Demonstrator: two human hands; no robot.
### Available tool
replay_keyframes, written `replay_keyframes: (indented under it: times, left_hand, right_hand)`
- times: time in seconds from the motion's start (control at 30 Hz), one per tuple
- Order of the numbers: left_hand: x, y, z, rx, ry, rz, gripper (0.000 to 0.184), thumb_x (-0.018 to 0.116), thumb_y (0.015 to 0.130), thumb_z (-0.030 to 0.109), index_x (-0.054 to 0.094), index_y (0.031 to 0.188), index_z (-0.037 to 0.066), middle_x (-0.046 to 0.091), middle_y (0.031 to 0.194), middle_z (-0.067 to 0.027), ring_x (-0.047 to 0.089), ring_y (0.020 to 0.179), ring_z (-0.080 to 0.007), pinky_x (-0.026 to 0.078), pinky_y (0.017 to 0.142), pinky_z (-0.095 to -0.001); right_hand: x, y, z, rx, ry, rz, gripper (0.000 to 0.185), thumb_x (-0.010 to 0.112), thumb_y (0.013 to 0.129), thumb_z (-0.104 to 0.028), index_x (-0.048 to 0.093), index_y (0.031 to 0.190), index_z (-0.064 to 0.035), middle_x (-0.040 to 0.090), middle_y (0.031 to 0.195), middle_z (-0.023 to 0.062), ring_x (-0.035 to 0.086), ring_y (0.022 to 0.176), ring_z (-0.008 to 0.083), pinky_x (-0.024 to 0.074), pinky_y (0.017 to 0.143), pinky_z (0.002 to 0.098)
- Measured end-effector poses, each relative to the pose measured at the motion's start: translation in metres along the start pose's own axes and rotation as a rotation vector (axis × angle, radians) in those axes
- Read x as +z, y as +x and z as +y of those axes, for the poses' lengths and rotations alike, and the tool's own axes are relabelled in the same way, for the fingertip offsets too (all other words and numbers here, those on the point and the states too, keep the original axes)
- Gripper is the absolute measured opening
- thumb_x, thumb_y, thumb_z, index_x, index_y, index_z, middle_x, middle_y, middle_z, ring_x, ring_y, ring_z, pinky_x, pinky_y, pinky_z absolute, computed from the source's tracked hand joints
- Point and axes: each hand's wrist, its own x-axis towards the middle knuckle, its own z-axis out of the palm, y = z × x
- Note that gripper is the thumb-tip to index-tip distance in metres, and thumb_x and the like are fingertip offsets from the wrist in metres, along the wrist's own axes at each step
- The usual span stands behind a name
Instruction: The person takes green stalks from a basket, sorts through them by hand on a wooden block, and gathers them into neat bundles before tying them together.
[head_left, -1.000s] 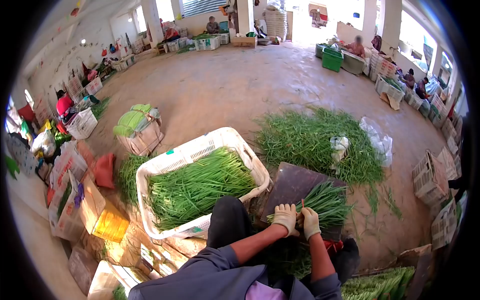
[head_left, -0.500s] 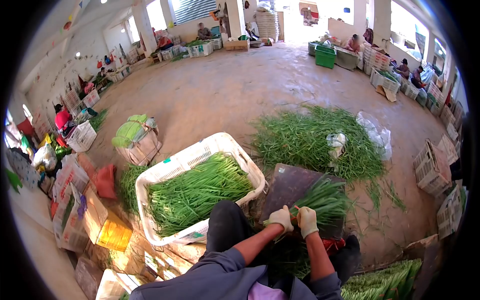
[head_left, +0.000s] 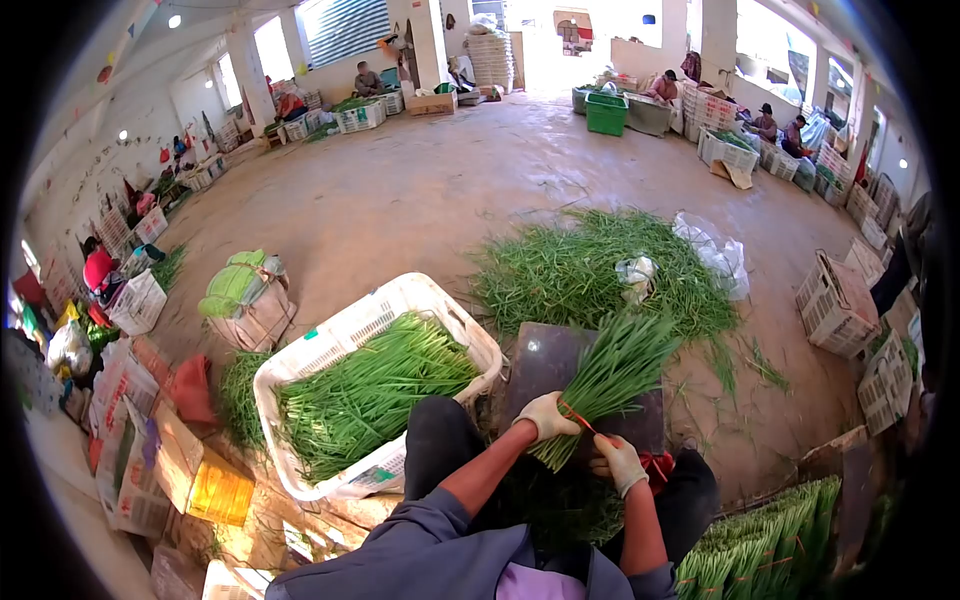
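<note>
My left hand (head_left: 548,415), in a pale work glove, is closed around a bunch of chives (head_left: 622,368). The leaves fan up and to the right over a dark board (head_left: 545,358), and the cut ends point down toward my lap. A thin red tie (head_left: 577,414) crosses the bunch and runs toward my right hand (head_left: 620,463), also gloved, whose fingers are pinched on its end. Beside my right wrist lies a clump of red ties (head_left: 657,466). Several tied bunches (head_left: 765,545) stand in rows at the lower right.
A white crate (head_left: 275,430) of loose chives is at my left knee. Beyond the board spreads a heap of greens (head_left: 570,265) with plastic bags (head_left: 715,255). A wrapped bundle (head_left: 250,300) and a yellow box (head_left: 222,490) are leftward. Other people sit along the walls.
My hands were close together at the bunch; now they are apart, with the red tie stretched between them. The bunch has turned more upright. The view has shifted slightly.
</note>
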Motion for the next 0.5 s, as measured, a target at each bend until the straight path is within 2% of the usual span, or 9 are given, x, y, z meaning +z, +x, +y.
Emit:
replay_keyframes:
  times: [0.03,0.07,0.13,0.2,0.27,0.33,0.37,0.43,0.5]
  left_hand:
    - [-0.001,-0.006,0.014,0.091,0.025,0.026,0.078,0.083,0.057,0.042,0.06,0.121,0.004,0.069,0.107,-0.018,0.066,0.1,-0.0331,0.05,0.088,-0.0387]
    - [0.002,-0.011,0.028,0.184,0.052,0.037,0.083,0.084,0.058,0.042,0.056,0.127,0.004,0.068,0.112,-0.0197,0.065,0.103,-0.0349,0.05,0.09,-0.0392]
    - [0.013,-0.03,0.056,0.317,0.213,0.011,0.079,0.083,0.061,0.041,0.055,0.126,0.007,0.067,0.11,-0.0204,0.064,0.103,-0.0376,0.05,0.09,-0.0413]
    - [0.018,-0.054,0.088,0.531,0.182,-0.121,0.065,0.081,0.064,0.032,0.056,0.118,0.008,0.067,0.1,-0.02,0.065,0.093,-0.0386,0.052,0.08,-0.0449]
    - [0.021,-0.071,0.123,0.672,0.224,-0.152,0.064,0.081,0.06,0.025,0.056,0.117,0.009,0.068,0.096,-0.0177,0.066,0.089,-0.0384,0.053,0.078,-0.0454]
    - [0.021,-0.08,0.152,0.773,0.408,-0.128,0.067,0.081,0.057,0.019,0.056,0.118,0.009,0.067,0.095,-0.0171,0.065,0.088,-0.0386,0.053,0.077,-0.0459]
    - [0.022,-0.081,0.158,0.809,0.403,-0.129,0.08,0.081,0.055,0.016,0.052,0.13,0.009,0.066,0.103,-0.018,0.064,0.095,-0.0398,0.051,0.082,-0.0471]
    - [0.021,-0.1,0.178,0.873,0.51,-0.056,0.102,0.077,0.057,0.004,0.035,0.149,0.003,0.054,0.134,-0.0182,0.054,0.123,-0.0309,0.044,0.102,-0.04]
    - [0.051,-0.09,0.206,0.94,0.293,-0.244,0.104,0.077,0.056,0.004,0.032,0.151,0.002,0.047,0.145,-0.0185,0.046,0.134,-0.0298,0.034,0.112,-0.0404]
  right_hand:
    - [-0.002,0.005,0.011,0.053,0.157,-0.138,0.045,0.067,0.093,-0.025,0.053,0.131,-0.004,0.066,0.095,0.0047,0.055,0.061,0.0097,0.0437,0.053,0.0265]
    - [0.013,-0.01,-0.004,-0.017,0.119,-0.035,0.057,0.068,0.092,-0.021,0.042,0.14,-0.0024,0.063,0.104,0.0041,0.059,0.079,0.01,0.0479,0.064,0.0253]
    - [0.026,-0.039,-0.02,-0.431,0.331,-0.11,0.056,0.066,0.092,-0.017,0.043,0.141,-0.0008,0.062,0.119,0.0068,0.06,0.102,0.0145,0.0504,0.085,0.0288]
    - [0.024,-0.065,-0.014,-0.472,0.562,-0.006,0.044,0.062,0.092,-0.014,0.053,0.133,0.0012,0.061,0.127,0.0095,0.059,0.111,0.0202,0.0478,0.098,0.0369]
    - [0.014,-0.063,0.002,-0.476,0.688,0.135,0.039,0.066,0.09,-0.017,0.061,0.125,-0.0004,0.065,0.12,0.0089,0.062,0.103,0.0202,0.0482,0.095,0.0341]
    - [0.023,-0.078,-0.025,-0.675,0.554,0.354,0.045,0.07,0.088,-0.017,0.059,0.128,-0.0013,0.064,0.122,0.007,0.058,0.111,0.0196,0.0435,0.101,0.0361]
    - [0.03,-0.086,-0.041,-0.876,0.864,0.227,0.056,0.075,0.086,-0.016,0.052,0.135,-0.0024,0.061,0.128,0.006,0.055,0.118,0.0199,0.0391,0.106,0.0368]
    - [0.02,-0.114,-0.064,-0.994,1.005,0.189,0.067,0.079,0.083,-0.016,0.046,0.14,-0.0044,0.059,0.132,0.0059,0.054,0.121,0.0207,0.0377,0.107,0.0369]
    - [-0.027,-0.123,-0.061,-1.12,1.03,0.29,0.063,0.077,0.083,-0.014,0.047,0.138,-0.0052,0.06,0.13,0.0066,0.056,0.121,0.0231,0.0431,0.104,0.0398]
